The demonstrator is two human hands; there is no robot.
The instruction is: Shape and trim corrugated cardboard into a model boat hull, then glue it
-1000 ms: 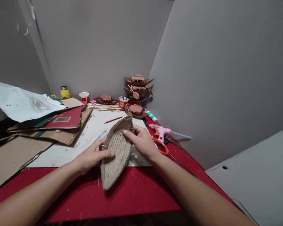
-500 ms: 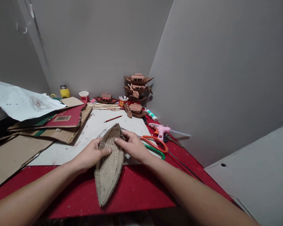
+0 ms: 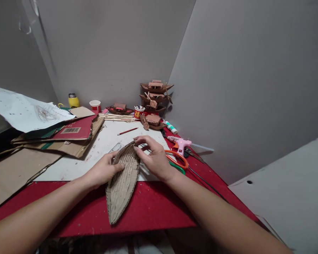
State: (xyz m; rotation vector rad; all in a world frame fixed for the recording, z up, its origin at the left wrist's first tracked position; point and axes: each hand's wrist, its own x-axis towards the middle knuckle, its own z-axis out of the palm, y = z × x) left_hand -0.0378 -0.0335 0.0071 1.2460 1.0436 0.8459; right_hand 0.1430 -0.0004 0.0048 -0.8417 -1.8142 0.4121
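A brown corrugated cardboard boat hull (image 3: pixel 122 183) lies lengthwise on the red table (image 3: pixel 159 215), its far tip over a white sheet (image 3: pixel 106 144). My left hand (image 3: pixel 102 171) grips the hull's left rim, thumb on the inside. My right hand (image 3: pixel 153 157) pinches the hull's far right rim near the tip with curled fingers. Orange-handled scissors (image 3: pixel 178 160) lie just to the right of my right hand.
A pink glue gun (image 3: pixel 181 144) and glue stick (image 3: pixel 171 127) sit at the right. Finished model boats (image 3: pixel 155 97) are stacked in the back corner beside two cups, a pencil (image 3: pixel 127 131) and wooden sticks. Flattened cardboard and paper (image 3: pixel 42 130) pile up on the left.
The hull has come down from a tilted, raised hold and now rests flat and nearer me. My right hand slid from the hull's side to its far tip.
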